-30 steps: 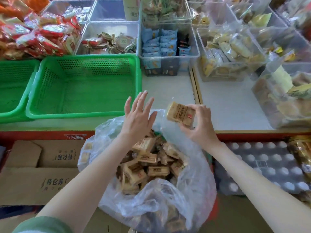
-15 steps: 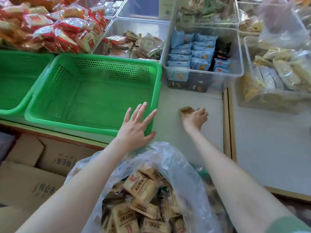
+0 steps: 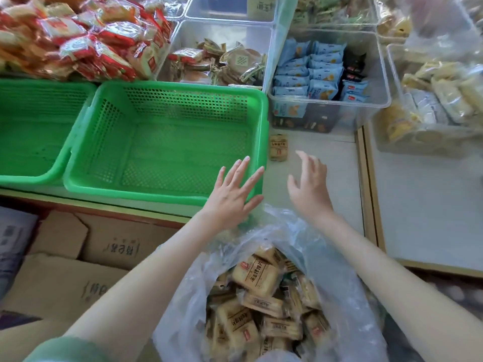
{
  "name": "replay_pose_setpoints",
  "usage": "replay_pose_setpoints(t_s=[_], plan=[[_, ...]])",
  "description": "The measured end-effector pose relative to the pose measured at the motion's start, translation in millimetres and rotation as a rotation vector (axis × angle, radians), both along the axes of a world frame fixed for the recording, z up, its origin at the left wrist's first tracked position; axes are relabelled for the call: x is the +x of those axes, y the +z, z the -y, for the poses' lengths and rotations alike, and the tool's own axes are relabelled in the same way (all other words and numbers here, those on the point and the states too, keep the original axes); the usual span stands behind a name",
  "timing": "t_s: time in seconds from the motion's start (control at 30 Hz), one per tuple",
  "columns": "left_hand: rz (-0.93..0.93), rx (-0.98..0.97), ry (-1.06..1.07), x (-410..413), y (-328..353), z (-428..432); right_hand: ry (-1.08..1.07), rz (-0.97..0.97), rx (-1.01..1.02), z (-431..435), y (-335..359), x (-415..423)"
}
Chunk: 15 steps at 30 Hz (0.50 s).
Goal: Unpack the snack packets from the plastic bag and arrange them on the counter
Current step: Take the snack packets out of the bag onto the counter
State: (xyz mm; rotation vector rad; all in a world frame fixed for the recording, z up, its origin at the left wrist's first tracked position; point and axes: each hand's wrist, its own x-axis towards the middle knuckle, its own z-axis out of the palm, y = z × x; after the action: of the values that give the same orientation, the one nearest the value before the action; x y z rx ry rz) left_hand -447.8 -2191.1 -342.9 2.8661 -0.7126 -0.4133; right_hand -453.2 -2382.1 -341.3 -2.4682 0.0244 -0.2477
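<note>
A clear plastic bag (image 3: pixel 339 270) sits open at the bottom centre, holding several tan snack packets (image 3: pixel 254 276). One tan snack packet (image 3: pixel 278 147) lies alone on the grey counter (image 3: pixel 326 163), just right of the green basket. My right hand (image 3: pixel 309 188) hovers empty with relaxed fingers, a little below and right of that packet. My left hand (image 3: pixel 232 194) is spread flat with straight fingers over the near right corner of the basket, above the bag's mouth, holding nothing.
Two empty green baskets (image 3: pixel 167 142) (image 3: pixel 34 129) stand on the left. Clear bins with blue packets (image 3: pixel 313 74) and other snacks line the back and right. Red packets (image 3: pixel 78 40) are piled at top left. Cardboard boxes (image 3: pixel 78 257) lie below the counter edge.
My right hand carried one packet from above the bag to the counter, set it down beside the basket, let go and drew back. My left hand stayed spread near the basket corner.
</note>
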Motion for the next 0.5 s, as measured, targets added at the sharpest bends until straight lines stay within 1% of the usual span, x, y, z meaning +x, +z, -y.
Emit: replay_pose_setpoints(t_s=[0.03,0.1,0.17,0.23,0.3,0.4,0.47,0.5], plan=[[-0.016,-0.016,-0.005,-5.9,4.4,-7.0,0.084,0.086,-0.003,-6.0,9.3,-27.9],[-0.018,-0.042,-0.037,-19.6,11.0,-22.7,0.336,0.164,-0.085,-19.6,21.5,-86.9],[0.022,-0.09,-0.077,-35.0,14.6,-38.7,0.576,0.184,-0.232,-33.3,19.8,-135.1],[0.058,-0.138,-0.136,-48.2,15.7,-53.0,0.687,0.166,-0.353,-43.1,11.5,-163.5],[0.109,-0.182,-0.258,-59.2,15.4,-63.9,0.65,0.086,-0.437,-49.6,5.4,-174.0],[0.184,-0.184,-0.507,-69.5,14.7,-70.7,0.483,-0.172,-0.541,-57.0,14.0,-168.4],[0.243,-0.083,-0.616,-71.5,12.4,-69.8,0.416,-0.321,-0.591,-63.3,22.7,-163.4],[0.275,-0.015,-0.632,-71.2,11.9,-68.3,0.394,-0.354,-0.595,-65.8,24.0,-162.4]])
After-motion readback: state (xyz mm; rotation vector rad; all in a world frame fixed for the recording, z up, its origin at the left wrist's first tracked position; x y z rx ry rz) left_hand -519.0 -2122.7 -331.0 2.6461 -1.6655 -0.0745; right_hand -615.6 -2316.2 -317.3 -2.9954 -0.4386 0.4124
